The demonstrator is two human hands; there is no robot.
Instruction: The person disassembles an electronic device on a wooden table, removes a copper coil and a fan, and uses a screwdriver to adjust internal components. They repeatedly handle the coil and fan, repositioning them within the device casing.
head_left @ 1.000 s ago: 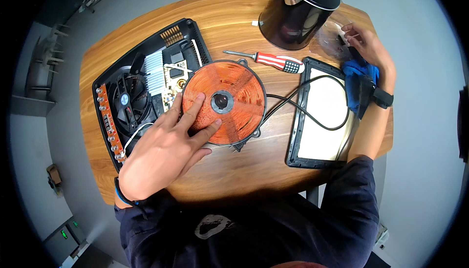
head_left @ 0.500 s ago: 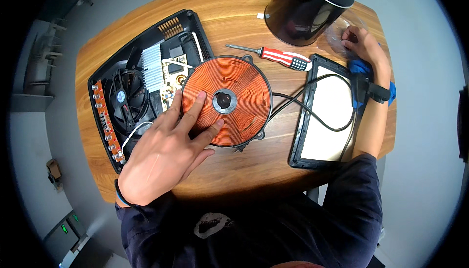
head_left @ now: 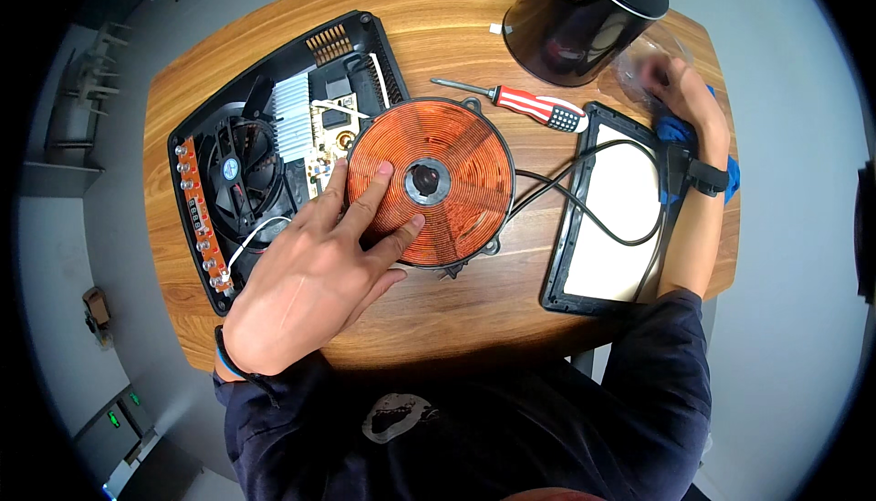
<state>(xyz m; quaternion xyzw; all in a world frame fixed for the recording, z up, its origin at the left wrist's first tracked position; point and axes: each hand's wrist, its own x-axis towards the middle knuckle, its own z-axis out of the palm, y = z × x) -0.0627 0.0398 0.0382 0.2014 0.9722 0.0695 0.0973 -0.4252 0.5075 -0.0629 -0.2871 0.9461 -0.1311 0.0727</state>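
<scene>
Your left hand point(head_left: 306, 287) lies flat and spread, gripping nothing, fingertips point(head_left: 383, 171) pressing on the round copper-orange induction coil disc point(head_left: 443, 182). The disc sits mid-desk, overlapping the right edge of the opened black plastic cooker housing point(head_left: 274, 150) and partly on the oval wooden desk point(head_left: 438, 26). Inside the housing: black fan at left, silver heatsink and circuit board just beside the coil, orange button strip along the left edge.

Your right hand point(head_left: 680, 90) is at the far right of the desk, on a crumpled clear plastic bag point(head_left: 643, 58) beside the glossy black cylindrical kettle-like vessel point(head_left: 584, 13). It's blurred, so can't tell if the fingers are closed on the bag. Blue cloth point(head_left: 680, 131) sits under the wrist.

Red-and-white-handled screwdriver point(head_left: 529, 104) lies between the coil and the vessel, touching neither. Black-framed glass top panel point(head_left: 611, 218) lies right of the coil, with a black cable point(head_left: 584, 213) looped across it.
</scene>
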